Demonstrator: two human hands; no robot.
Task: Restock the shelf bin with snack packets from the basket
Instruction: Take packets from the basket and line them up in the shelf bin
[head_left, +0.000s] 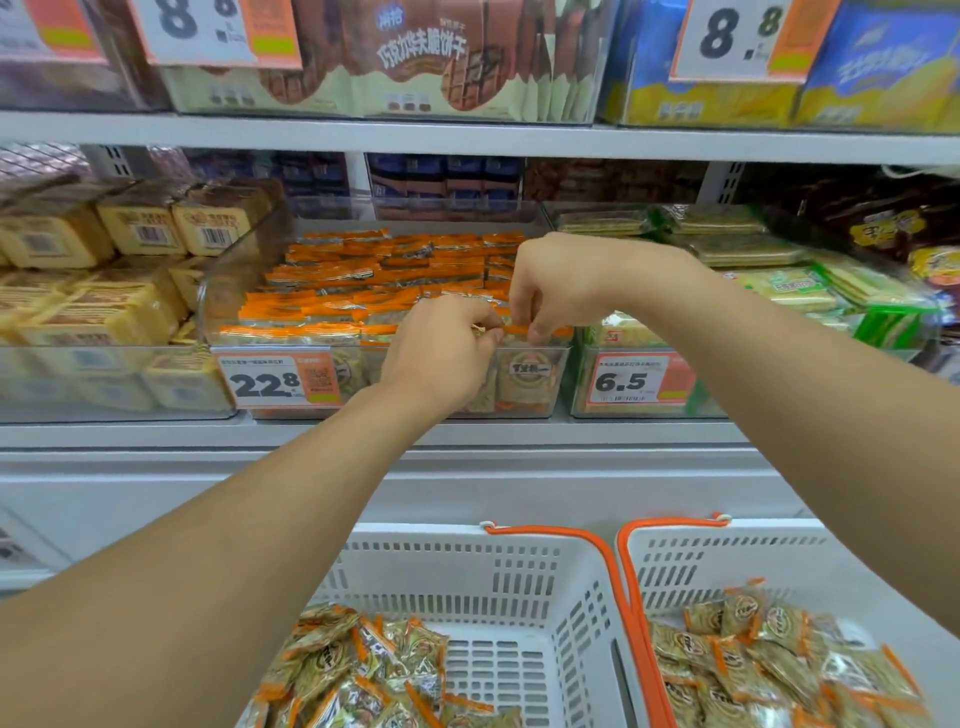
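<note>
A clear shelf bin (270, 291) on the middle shelf holds several rows of orange-edged snack packets (363, 275) standing upright. My left hand (441, 353) and my right hand (550, 291) meet at the bin's front right corner. Both pinch the top edge of one orange-edged packet (514, 329) in the front row. Below, two white baskets with orange handles stand side by side. The left basket (467, 571) and the right basket (737, 556) each hold several loose packets (363, 670) of the same kind.
A price tag reading 22.8 (280, 379) hangs on the bin's front. Yellow cake packs (104, 291) fill the bin to the left; green cracker packs (779, 291) with a 6.5 tag (631, 379) fill the right one. The upper shelf (467, 135) overhangs the bins.
</note>
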